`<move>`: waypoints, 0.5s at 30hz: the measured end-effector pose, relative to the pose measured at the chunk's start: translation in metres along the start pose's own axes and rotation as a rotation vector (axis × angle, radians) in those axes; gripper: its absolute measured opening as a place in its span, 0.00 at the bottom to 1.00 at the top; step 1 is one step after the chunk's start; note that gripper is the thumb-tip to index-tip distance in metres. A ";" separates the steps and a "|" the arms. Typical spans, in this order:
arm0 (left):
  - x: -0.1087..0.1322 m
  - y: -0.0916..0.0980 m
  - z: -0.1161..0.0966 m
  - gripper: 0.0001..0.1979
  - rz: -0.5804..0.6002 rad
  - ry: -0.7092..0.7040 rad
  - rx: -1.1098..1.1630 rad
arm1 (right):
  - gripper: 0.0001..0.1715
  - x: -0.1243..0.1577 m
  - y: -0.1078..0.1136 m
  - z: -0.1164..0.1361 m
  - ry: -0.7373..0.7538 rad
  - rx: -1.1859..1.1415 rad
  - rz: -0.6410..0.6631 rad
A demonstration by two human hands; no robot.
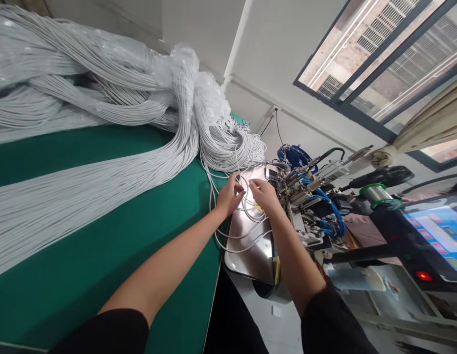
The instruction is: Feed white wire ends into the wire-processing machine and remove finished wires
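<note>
Over a shiny metal plate (246,248), my two hands are close together among loops of thin white cable (238,251). My left hand (229,196) has its fingers curled around a white cable, with the thumb and fingertips near one another. A short gap away, my right hand (265,196) pinches at the same loose cable; its fingertips are small in view and partly hidden. Behind my hands lies a coiled bundle of white cables (228,147), with metal ends showing along its far side.
Long white cable bundles (103,189), some in clear plastic, spread over the green table (169,216). Right of my right hand stands a machine with metal cylinders and blue tubes (305,196). A wire spool (376,194) and lit screen (438,231) are farther right.
</note>
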State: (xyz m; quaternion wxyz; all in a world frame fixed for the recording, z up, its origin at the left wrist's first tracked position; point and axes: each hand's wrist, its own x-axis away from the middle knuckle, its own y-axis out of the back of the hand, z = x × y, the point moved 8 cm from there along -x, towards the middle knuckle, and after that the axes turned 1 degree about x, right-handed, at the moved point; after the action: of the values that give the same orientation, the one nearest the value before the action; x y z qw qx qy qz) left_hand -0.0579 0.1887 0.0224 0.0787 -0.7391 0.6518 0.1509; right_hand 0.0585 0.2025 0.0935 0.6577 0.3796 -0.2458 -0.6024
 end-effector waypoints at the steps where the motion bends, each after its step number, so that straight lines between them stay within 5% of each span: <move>1: 0.001 0.001 0.000 0.35 -0.007 0.005 -0.010 | 0.16 -0.009 -0.005 -0.002 -0.026 -0.045 0.014; 15: -0.008 0.022 0.016 0.35 -0.154 0.152 0.212 | 0.28 -0.051 -0.054 -0.003 -0.092 -0.478 0.187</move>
State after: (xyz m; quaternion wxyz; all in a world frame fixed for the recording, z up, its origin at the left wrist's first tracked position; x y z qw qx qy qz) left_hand -0.0826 0.1980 0.0119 0.1181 -0.7838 0.6094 0.0182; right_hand 0.0208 0.2538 0.0558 0.7697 0.1613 -0.1603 -0.5965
